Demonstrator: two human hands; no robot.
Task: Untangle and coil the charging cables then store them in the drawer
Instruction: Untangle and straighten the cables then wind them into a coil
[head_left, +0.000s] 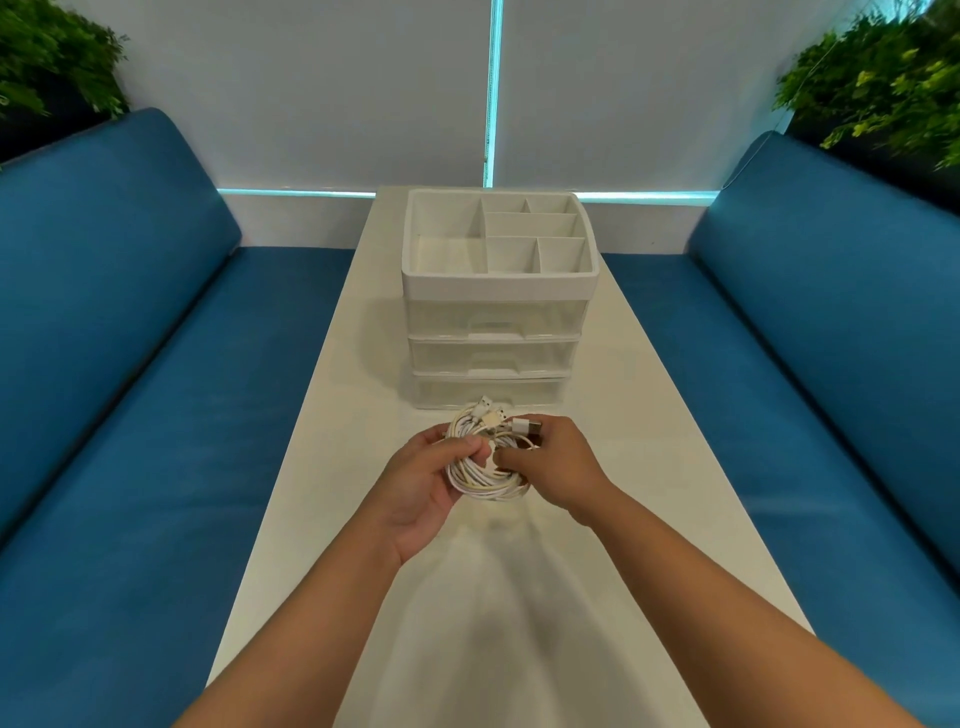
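Overhead, the view looks down a long white table (519, 597) that runs from the bottom of the frame up to a pale wall with two drawn blinds and a thin lit strip between them. At far left a blue bench (130, 364) lines the table's left edge, with a green plant (52, 57) behind its backrest in the upper left corner.

Moving toward the middle, the left hand (421, 488) sits just left of centre, low over the table, palm turned up and inward; its thumb and fingers curl round the left side of the cables (485, 467). The cables are white, wound into one roughly round bundle held between both hands, with the loops lying flat-ish and tilted toward the camera. Several plugs stick out at the bundle's top, pointing up-frame and to the right, toward the drawers. The right hand (550, 465) grips the bundle's right side, its fingers curled over the loops and one USB plug (527, 427) poking out above its fingers.

Above the hands, near the table's far end, stands a white drawer unit (496, 332) with three clear drawers, all closed, and a divided tray on top. Bare tabletop shows on both sides of the unit and below the hands.

At right a second blue bench (831, 364) lines the other edge, with another plant (883, 83) in the upper right corner.
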